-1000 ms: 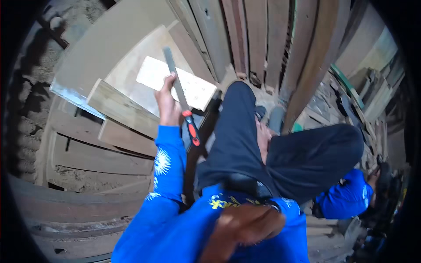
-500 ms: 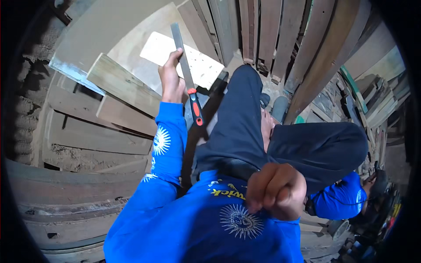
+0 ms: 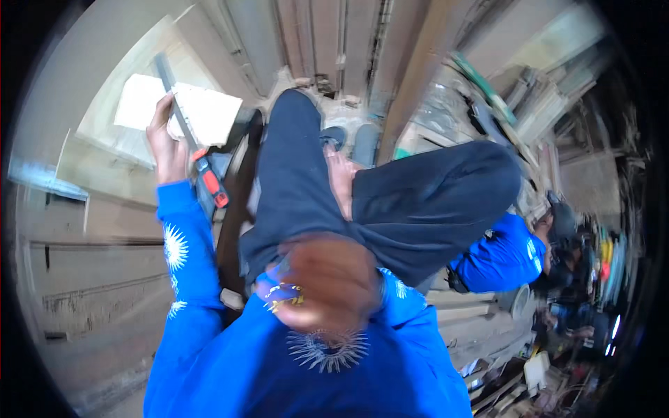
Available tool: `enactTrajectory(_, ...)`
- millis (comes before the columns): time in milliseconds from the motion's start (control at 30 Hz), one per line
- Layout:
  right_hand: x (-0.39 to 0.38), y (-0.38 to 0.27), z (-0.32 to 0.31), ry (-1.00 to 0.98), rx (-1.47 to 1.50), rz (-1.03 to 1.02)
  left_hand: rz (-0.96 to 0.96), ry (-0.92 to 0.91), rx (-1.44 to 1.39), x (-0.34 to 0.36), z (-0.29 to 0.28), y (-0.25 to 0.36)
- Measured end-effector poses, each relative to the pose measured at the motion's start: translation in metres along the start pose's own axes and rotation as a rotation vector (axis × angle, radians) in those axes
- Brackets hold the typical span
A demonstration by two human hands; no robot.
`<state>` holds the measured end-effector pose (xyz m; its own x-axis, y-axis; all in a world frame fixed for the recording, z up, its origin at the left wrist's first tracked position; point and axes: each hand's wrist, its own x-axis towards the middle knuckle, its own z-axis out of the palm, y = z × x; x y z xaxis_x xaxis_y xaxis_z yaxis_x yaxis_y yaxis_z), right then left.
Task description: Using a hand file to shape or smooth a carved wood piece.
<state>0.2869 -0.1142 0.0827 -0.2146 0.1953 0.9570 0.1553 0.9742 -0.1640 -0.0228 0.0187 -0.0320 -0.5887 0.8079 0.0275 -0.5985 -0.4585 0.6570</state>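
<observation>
My left hand (image 3: 167,146) is closed around the flat grey blade of a file (image 3: 186,125), its fingers and thumb at the blade. The file's red and black handle points back toward my forearm, and the far tip reaches over a brightly lit pale board (image 3: 216,115). My right hand (image 3: 327,279) is in front of my chest, close to the camera and away from the file. Motion smears it, so its fingers and anything in them cannot be made out.
Several wooden planks (image 3: 300,35) stand at the far side. My bent legs (image 3: 425,191) and bare foot (image 3: 340,174) are in the middle, near grey slippers (image 3: 366,145). Another person in a blue shirt (image 3: 502,258) is at the right, beside cluttered scraps.
The view has swung right, so the scene sits further left. My right hand has moved left across my chest and blurred. My left hand still grips the file.
</observation>
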Motion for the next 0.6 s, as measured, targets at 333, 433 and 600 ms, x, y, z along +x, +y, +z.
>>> enactTrajectory(333, -0.063, 0.079, 0.063, -0.282, 0.196, 0.829, -0.123, 0.038, 0.194, -0.002, -0.002, -0.005)
enactTrajectory(433, -0.075, 0.078, 0.088, -0.434, 0.301, 0.911, -0.154, 0.066, 0.187, -0.010, 0.000, -0.002)
enactTrajectory(600, -0.086, 0.074, 0.114, -0.433, 0.473, 1.009, -0.102, -0.034, 0.322, -0.009, -0.009, -0.003)
